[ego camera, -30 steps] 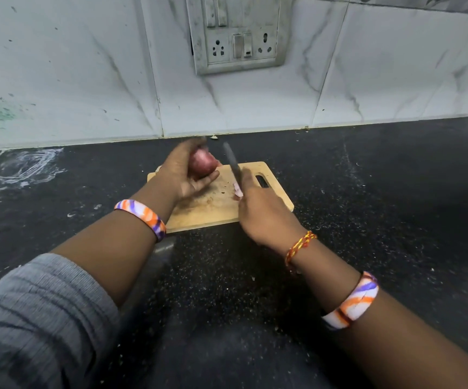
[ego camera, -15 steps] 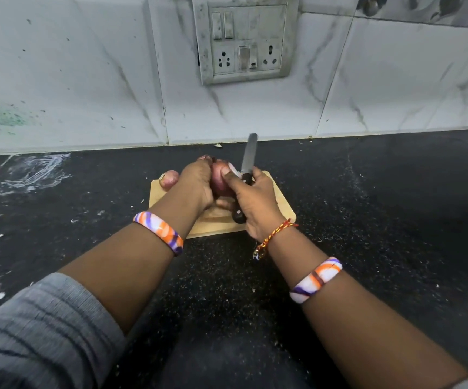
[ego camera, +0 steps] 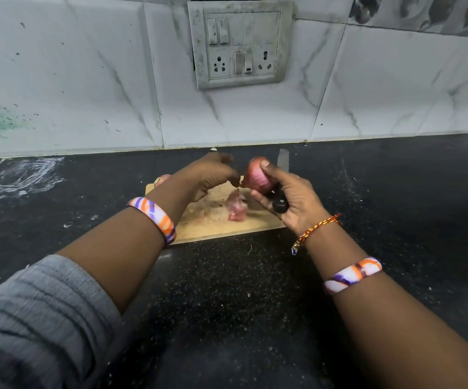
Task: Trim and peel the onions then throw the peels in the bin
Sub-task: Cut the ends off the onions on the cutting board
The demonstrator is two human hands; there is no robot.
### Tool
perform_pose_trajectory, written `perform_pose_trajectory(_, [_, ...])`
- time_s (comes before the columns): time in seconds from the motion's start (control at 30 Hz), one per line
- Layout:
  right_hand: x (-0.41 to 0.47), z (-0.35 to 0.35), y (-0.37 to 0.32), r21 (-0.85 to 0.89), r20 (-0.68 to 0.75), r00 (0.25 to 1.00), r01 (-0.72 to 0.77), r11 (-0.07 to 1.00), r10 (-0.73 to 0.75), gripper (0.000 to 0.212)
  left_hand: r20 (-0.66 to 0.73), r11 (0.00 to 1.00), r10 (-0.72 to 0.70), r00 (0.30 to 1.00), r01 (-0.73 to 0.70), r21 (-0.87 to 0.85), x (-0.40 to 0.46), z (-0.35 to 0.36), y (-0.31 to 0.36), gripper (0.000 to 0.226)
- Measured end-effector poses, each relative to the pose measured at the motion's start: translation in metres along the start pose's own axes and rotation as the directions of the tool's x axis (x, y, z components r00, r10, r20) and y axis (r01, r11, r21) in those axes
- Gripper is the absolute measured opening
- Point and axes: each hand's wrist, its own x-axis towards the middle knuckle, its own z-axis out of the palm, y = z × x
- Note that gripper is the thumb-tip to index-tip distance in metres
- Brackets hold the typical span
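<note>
From the head camera I see my right hand [ego camera: 291,197] grasping the onion [ego camera: 256,176] above the board [ego camera: 207,220], thumb on top, with the knife [ego camera: 282,164] in the same grip, blade up. My left hand [ego camera: 210,175] is beside the onion, fingers curled; I can't tell if they pinch anything. Peels [ego camera: 236,207] lie on the board.

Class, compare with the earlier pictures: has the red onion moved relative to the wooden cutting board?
Yes. The red onion has passed from the left hand to the right hand, ending up toward the right end of the wooden cutting board.
</note>
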Motion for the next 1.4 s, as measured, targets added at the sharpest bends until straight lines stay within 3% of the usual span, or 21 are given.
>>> perform_pose_trajectory(0.13, [0.002,-0.003,-0.008,-0.198,0.016,0.999,0.044,0.979,-0.042,0.043,0.181,0.971,0.191,0.965,-0.160,-0.176,-0.006,-0.007,0.009,0.072])
perform_pose_trajectory(0.23, [0.007,0.000,-0.011,-0.383,0.075,0.995,0.095,0.919,-0.071,0.027,0.304,0.976,0.218,0.927,-0.213,-0.053,-0.009,-0.012,0.014,0.071])
perform_pose_trajectory(0.3, [0.011,0.004,-0.012,-0.417,0.090,0.993,0.103,0.903,-0.071,0.016,0.343,0.975,0.199,0.918,-0.220,0.024,-0.010,-0.015,0.014,0.067])
perform_pose_trajectory(0.37, [0.013,0.009,-0.012,-0.411,0.102,0.993,0.091,0.907,-0.054,0.006,0.350,0.985,0.162,0.923,-0.171,-0.007,-0.009,-0.017,0.010,0.067])
perform_pose_trajectory(0.5, [0.013,0.015,-0.005,-0.312,0.120,0.993,0.057,0.948,-0.020,0.007,0.238,0.974,0.103,0.966,-0.049,-0.221,-0.007,-0.016,-0.004,0.047])
perform_pose_trajectory(0.67, [0.013,0.011,-0.002,-0.361,0.119,0.993,0.054,0.931,-0.012,0.007,-0.026,0.901,0.054,0.998,-0.060,-0.429,0.001,-0.024,-0.035,0.029])
perform_pose_trajectory(0.73, [0.012,0.009,0.001,-0.401,0.113,0.994,0.038,0.915,0.008,0.020,-0.155,0.942,0.068,0.986,-0.115,-0.314,0.005,-0.027,-0.046,0.034])
perform_pose_trajectory(0.83, [0.007,0.008,0.007,-0.533,0.123,0.992,0.033,0.845,0.039,0.027,-0.244,0.981,0.193,0.951,-0.188,0.042,0.004,-0.021,-0.059,0.046])
perform_pose_trajectory(0.97, [-0.001,0.009,0.017,-0.670,0.194,0.979,0.091,0.737,0.055,0.036,-0.227,0.960,0.277,0.933,-0.258,0.113,0.004,-0.014,-0.068,0.039])
perform_pose_trajectory(1.1, [-0.010,0.007,0.025,-0.783,0.233,0.972,0.169,0.599,0.030,0.030,-0.222,0.922,0.338,0.915,-0.275,0.272,0.007,-0.011,-0.076,0.043])
perform_pose_trajectory(1.17, [-0.013,0.006,0.029,-0.807,0.242,0.970,0.180,0.562,0.036,0.025,-0.246,0.883,0.400,0.883,-0.299,0.361,0.007,-0.009,-0.083,0.035])
perform_pose_trajectory(1.27, [-0.014,0.004,0.036,-0.843,0.258,0.966,0.217,0.492,0.016,0.021,-0.276,0.805,0.495,0.824,-0.315,0.502,0.006,-0.006,-0.086,0.044])
perform_pose_trajectory(1.4, [-0.014,0.004,0.037,-0.873,0.303,0.953,0.279,0.401,-0.004,0.042,-0.274,0.783,0.479,0.834,-0.265,0.563,0.008,-0.005,-0.085,0.047])
